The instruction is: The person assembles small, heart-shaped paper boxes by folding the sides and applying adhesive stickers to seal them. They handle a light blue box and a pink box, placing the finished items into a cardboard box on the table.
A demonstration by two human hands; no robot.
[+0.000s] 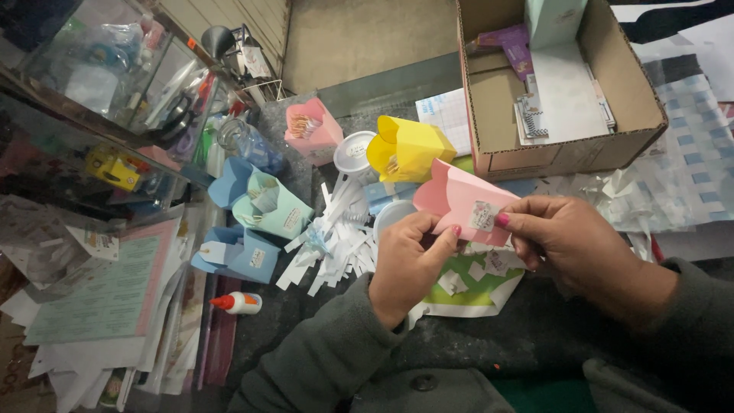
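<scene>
A pink folded paper box [457, 197] is held up between both my hands over the dark worktop. My left hand [405, 260] grips its lower left edge with thumb and fingers. My right hand [569, 245] holds its right side, the thumb pressing a small white sticker [483, 216] on the front of the box. Under my hands lies a green and white sheet [478, 287] with small stickers on it.
Finished paper boxes stand behind: yellow [409, 147], pink [313, 130], mint [271, 206], blue [243, 254]. White paper strips [336, 248] lie in a heap. A glue bottle [238, 304] lies at left. An open cardboard box [558, 84] sits at back right, paper stacks [107, 298] at left.
</scene>
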